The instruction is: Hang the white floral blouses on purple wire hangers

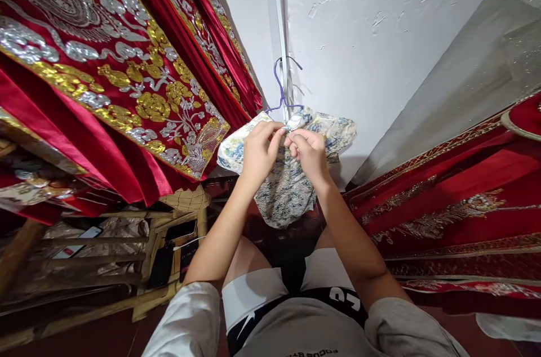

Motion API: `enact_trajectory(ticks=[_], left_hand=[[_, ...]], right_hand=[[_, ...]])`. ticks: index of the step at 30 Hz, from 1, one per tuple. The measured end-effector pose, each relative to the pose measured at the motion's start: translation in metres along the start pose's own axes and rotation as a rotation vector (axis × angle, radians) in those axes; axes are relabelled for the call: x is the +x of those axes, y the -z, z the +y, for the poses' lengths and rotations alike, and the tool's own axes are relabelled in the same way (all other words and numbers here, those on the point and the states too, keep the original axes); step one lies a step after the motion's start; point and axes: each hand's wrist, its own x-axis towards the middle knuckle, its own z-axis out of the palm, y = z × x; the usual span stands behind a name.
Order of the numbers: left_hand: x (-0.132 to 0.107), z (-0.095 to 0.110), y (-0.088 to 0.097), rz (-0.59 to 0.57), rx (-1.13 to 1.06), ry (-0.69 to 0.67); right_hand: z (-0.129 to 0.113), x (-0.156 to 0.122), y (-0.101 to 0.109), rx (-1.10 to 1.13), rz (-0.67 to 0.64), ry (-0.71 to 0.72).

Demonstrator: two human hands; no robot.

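A short-sleeved blouse (285, 193) with a blue floral print on pale cloth hangs on a purple wire hanger (282, 86) in front of me. My left hand (262, 146) pinches the blouse at its neckline from the left. Just beside it, my right hand (307, 150) has its fingers curled and pressed together at the same neckline. The fingertips of both hands nearly meet below the hanger's neck. What lies between the fingers is small and mostly hidden, apparently the collar edge.
Red embroidered cloths (156, 103) with gold and silver sequins hang on the left. More red garments (465, 205) are on the right. A bamboo rack (139, 295) at lower left bears phones (163, 264). A white wall (359, 36) with a vertical pole (281, 13) stands ahead.
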Motion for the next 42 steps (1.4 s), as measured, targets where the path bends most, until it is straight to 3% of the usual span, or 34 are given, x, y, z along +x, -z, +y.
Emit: enact_trajectory(ticks=[3,5,8,9,11,14,17,20,22,25,28,30,34,36,38,40,42], left_hand=[[0.004,-0.009,0.008,0.113,0.024,0.017],[-0.002,-0.03,0.022,0.334,-0.055,0.128],[-0.021,-0.079,0.047,0.706,-0.329,0.37],[-0.029,-0.094,0.052,0.764,-0.41,0.457],[-0.051,-0.118,0.053,0.789,-0.65,0.716],[-0.089,-0.126,0.029,0.716,-0.837,0.975],[-0.121,-0.11,-0.009,0.682,-0.849,1.026],[-0.133,-0.084,-0.034,0.687,-0.854,1.004],[-0.127,-0.063,-0.039,0.585,-0.839,0.93],[-0.108,-0.026,-0.035,0.25,-0.711,0.685],[-0.087,0.008,-0.028,-0.118,-0.577,0.388],[-0.078,0.02,-0.023,-0.263,-0.526,0.271],[-0.079,0.005,-0.016,-0.349,-0.524,0.283],[-0.095,-0.012,-0.013,-0.485,-0.62,0.343],[-0.116,-0.028,-0.009,-0.677,-0.688,0.418],[-0.137,-0.039,-0.001,-0.835,-0.603,0.497],[-0.149,-0.047,0.014,-0.884,-0.407,0.546]], right_hand=[[0.035,0.004,0.0,-0.08,0.051,-0.026],[0.059,-0.003,0.002,-0.139,0.052,-0.058],[0.08,-0.025,0.005,-0.09,-0.017,-0.111],[0.082,-0.034,0.005,-0.053,-0.047,-0.128],[0.083,-0.052,0.003,0.007,-0.088,-0.158],[0.082,-0.072,0.003,0.069,-0.072,-0.194],[0.088,-0.086,0.015,0.099,-0.024,-0.257],[0.096,-0.094,0.035,0.043,-0.06,-0.317],[0.098,-0.093,0.047,-0.037,-0.068,-0.32],[0.096,-0.081,0.054,-0.141,-0.041,-0.237],[0.093,-0.067,0.048,-0.061,-0.161,-0.237],[0.089,-0.061,0.043,0.083,-0.277,-0.315],[0.071,-0.053,0.043,0.253,-0.582,-0.403],[0.058,-0.045,0.051,0.21,-0.79,-0.425],[0.043,-0.031,0.062,0.063,-0.895,-0.392],[0.031,-0.012,0.071,-0.142,-0.818,-0.256],[0.025,0.009,0.077,-0.331,-0.581,-0.091]])
